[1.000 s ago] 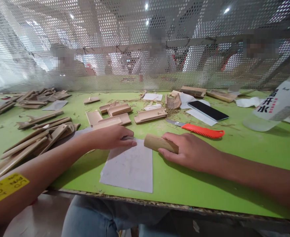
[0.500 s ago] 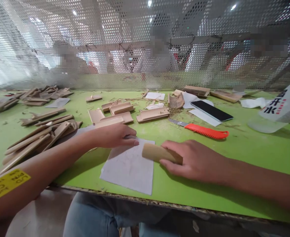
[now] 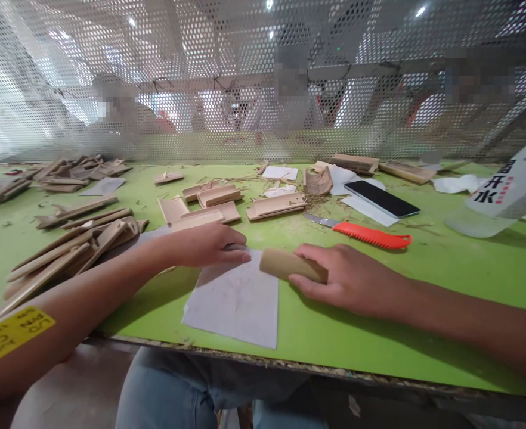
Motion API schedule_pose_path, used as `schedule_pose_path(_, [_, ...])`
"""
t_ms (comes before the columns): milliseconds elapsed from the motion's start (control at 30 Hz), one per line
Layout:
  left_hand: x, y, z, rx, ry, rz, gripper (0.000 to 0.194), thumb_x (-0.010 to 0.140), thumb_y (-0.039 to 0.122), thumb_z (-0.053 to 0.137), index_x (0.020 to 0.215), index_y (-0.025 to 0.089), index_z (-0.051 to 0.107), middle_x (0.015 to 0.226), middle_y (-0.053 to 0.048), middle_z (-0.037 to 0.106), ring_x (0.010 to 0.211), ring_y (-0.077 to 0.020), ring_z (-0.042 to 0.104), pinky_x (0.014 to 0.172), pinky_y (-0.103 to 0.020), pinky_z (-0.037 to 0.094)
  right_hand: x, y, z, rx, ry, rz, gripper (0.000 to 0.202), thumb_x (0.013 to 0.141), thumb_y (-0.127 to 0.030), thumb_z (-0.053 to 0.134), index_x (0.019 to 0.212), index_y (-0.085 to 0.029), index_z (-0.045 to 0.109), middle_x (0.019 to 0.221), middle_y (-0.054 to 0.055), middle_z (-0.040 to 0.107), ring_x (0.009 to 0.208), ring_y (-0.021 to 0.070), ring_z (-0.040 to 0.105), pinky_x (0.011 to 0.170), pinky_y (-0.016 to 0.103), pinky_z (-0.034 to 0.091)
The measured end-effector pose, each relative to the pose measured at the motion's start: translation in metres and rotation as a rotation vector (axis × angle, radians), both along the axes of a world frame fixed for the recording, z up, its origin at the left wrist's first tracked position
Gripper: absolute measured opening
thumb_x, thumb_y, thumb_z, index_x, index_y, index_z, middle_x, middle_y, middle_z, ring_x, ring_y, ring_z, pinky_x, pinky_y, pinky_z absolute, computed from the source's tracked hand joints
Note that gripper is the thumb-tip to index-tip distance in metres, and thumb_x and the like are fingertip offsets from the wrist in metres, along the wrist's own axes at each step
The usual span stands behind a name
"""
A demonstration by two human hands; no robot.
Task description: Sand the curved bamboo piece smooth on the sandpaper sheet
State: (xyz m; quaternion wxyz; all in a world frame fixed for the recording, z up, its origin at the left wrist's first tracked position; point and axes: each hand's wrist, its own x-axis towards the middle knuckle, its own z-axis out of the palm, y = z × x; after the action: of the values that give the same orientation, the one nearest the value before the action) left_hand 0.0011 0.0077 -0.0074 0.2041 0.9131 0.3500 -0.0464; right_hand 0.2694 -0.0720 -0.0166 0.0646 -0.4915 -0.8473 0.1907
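Observation:
My right hand (image 3: pixel 346 277) is closed around a curved piece of bamboo (image 3: pixel 275 264), its rounded outer side up. The bamboo's left end overlaps the right edge of a whitish sheet of paper (image 3: pixel 234 310) on the green table. At the sheet's upper edge is my left hand (image 3: pixel 213 245), fingers bent and thumb pressed against the paper; a grey bit shows between thumb and fingers. Beyond my right hand lies a craft knife (image 3: pixel 373 234) with an orange handle and its blade pointing left. Split bamboo pieces (image 3: pixel 276 205) lie past my left hand.
A stack of bamboo strips (image 3: pixel 70 250) sits beside my left forearm. A phone (image 3: pixel 381 198) rests on white paper at the back right, near a clear bottle (image 3: pixel 498 193). A perforated screen (image 3: pixel 245 113) stands along the table's far side, with people behind it.
My right hand and the bamboo have shifted slightly away from me. My left hand and the sheet have stayed almost where they were.

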Motion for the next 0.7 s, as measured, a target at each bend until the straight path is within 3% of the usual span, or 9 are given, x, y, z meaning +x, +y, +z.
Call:
schedule_pose_path(200, [-0.0007,-0.0005,0.001,-0.014,0.004,-0.017,0.041,0.101,0.052,0.047,0.075,0.02,0.052,0.066,0.002,0.054,0.059,-0.0123,0.045,0.057,-0.029,0.028,-0.002,-0.0018,0.0017,-0.065,0.023,0.087,0.018,0.092,-0.038,0.059,0.096,-0.021,0.066,0.066,-0.002,0.063,0.056,0.0149,0.051,0.054,0.029,0.027])
schedule_pose_path(333, [-0.0004,0.0,-0.0001,-0.011,0.003,0.001,0.042,0.101,0.053,0.046,0.075,0.021,0.05,0.064,0.003,0.051,0.058,-0.0124,0.045,0.055,-0.029,0.028,0.0003,0.0007,0.0005,0.024,-0.006,-0.027,0.025,0.093,-0.043,0.057,0.097,-0.02,0.066,0.07,0.001,0.064,0.059,0.017,0.053,0.054,0.03,0.027])
schedule_pose_path(500, [-0.0017,-0.0008,0.0017,-0.017,0.007,-0.017,0.041,0.1,0.052,0.048,0.074,0.02,0.051,0.066,0.002,0.052,0.059,-0.0123,0.046,0.056,-0.029,0.028,0.0,-0.0001,0.0018,-0.038,0.016,0.054,0.022,0.093,-0.039,0.058,0.1,-0.021,0.067,0.069,-0.001,0.065,0.058,0.0162,0.053,0.055,0.03,0.027])
schedule_pose_path(700, [-0.004,-0.0002,-0.0008,-0.003,-0.009,0.001,0.042,0.101,0.052,0.047,0.073,0.02,0.049,0.064,0.002,0.051,0.058,-0.0123,0.045,0.056,-0.029,0.027,-0.0014,0.0023,0.0,0.023,-0.006,-0.054,0.027,0.094,-0.044,0.056,0.096,-0.02,0.069,0.071,0.001,0.068,0.061,0.0185,0.057,0.055,0.031,0.029])
